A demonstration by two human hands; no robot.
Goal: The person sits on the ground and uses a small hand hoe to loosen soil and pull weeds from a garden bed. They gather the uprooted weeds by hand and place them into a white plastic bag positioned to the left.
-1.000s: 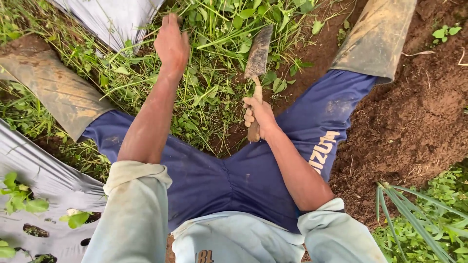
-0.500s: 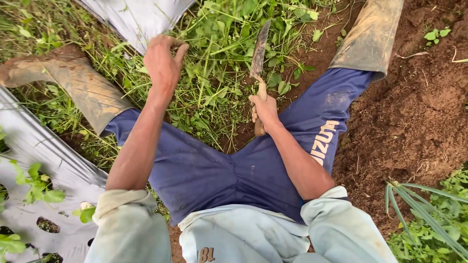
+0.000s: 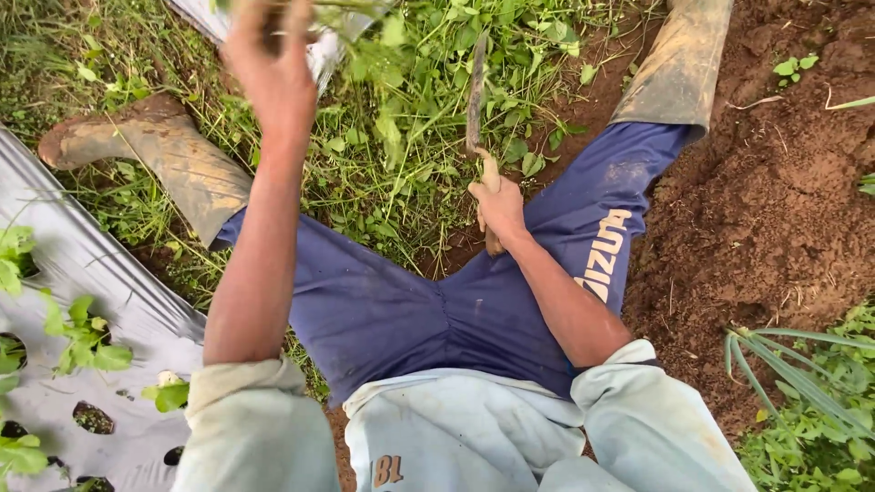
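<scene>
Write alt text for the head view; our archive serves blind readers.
A squatting person's left hand lifts a clump of pulled weeds while the right hand grips a hand hoe over weedy ground. Muddy rubber boots flank it; grey plastic mulch lies left.

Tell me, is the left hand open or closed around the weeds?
Closed: the left hand is raised, its fingers curled around green weed stems.

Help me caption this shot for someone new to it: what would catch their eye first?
First the left hand, raised at top centre and gripping a tuft of green weeds. Next the right hand in the middle, closed on the wooden handle of a blade tool that points up into the weed patch. Muddy rubber boots splay to either side, with grey plastic mulch sheet at left.
</scene>
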